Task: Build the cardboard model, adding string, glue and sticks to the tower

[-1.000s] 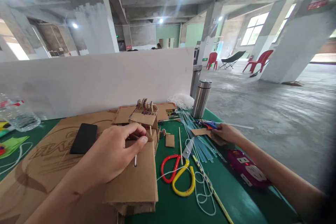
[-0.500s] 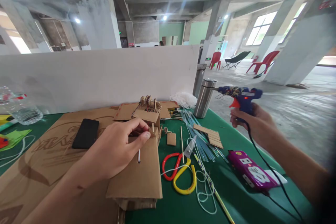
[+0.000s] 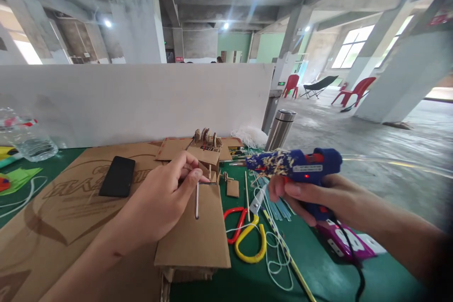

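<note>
Open green surface (image 3: 318, 264) lies below right grip; scissors (image 3: 247, 236) between grips. Left hand (image 3: 159, 203) pinches white stick (image 3: 197, 200) over cardboard model (image 3: 207, 151). Right hand (image 3: 314, 198) clasps blue glue gun (image 3: 297, 165), nozzle toward left grip.

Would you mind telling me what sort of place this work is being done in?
Probably a makeshift craft bench in a bare industrial hall: a green-covered table against a white partition board, strewn with brown cardboard sheets and red-and-yellow scissors, with raw concrete pillars behind.
</note>
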